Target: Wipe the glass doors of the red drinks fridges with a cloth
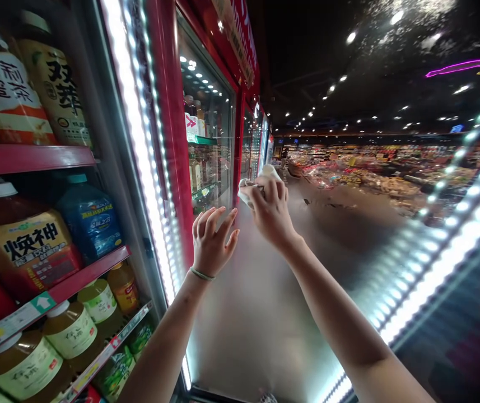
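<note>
My right hand (271,210) is closed around a crumpled white cloth (246,193), which bulges out past the fingers on both sides. It is held up at a hazy glass pane (260,313), and the pane looks clouded low down and clearer to the upper right. Lower and to the left, my left hand (212,240) is raised with its fingers apart and holds nothing. A thin band (201,274) circles that wrist. Whether the left fingertips touch the glass, I cannot tell.
To my left, cooler shelves (71,280) hold several drink bottles, among them a blue bottle (91,218). A bright light strip (139,140) runs down the cooler's edge. Farther on stands a red-framed cooler (183,140). Shop displays (369,173) show through the glass.
</note>
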Motion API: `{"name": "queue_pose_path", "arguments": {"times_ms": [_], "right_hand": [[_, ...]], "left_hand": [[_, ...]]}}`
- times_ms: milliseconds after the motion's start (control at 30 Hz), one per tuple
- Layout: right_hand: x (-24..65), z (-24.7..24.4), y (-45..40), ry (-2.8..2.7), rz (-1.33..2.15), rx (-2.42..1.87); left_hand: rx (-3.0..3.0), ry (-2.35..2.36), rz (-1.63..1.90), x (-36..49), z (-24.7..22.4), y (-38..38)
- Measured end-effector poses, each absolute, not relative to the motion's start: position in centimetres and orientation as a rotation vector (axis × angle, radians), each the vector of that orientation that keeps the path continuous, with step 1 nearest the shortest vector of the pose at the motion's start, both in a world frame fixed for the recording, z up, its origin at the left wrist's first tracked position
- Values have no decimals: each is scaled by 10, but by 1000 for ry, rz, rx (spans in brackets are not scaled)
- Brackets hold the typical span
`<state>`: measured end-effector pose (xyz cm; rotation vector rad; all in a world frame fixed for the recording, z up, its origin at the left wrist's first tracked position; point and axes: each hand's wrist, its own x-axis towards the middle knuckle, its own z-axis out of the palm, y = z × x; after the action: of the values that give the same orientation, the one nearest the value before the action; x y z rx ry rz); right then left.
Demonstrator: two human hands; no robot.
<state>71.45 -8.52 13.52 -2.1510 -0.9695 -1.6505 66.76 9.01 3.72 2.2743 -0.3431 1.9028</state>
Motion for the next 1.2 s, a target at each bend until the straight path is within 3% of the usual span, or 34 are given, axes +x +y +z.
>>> {"name": "queue_pose_path", "arguments": {"times_ms": [967, 1200], "right_hand": [[717, 134, -112, -905, -1670, -2207], [719, 131, -127, -723, -1861, -2101]], "left_hand": [[2262, -422, 1932, 664, 43, 74], [2258, -435, 1985, 666, 49, 67]]}}
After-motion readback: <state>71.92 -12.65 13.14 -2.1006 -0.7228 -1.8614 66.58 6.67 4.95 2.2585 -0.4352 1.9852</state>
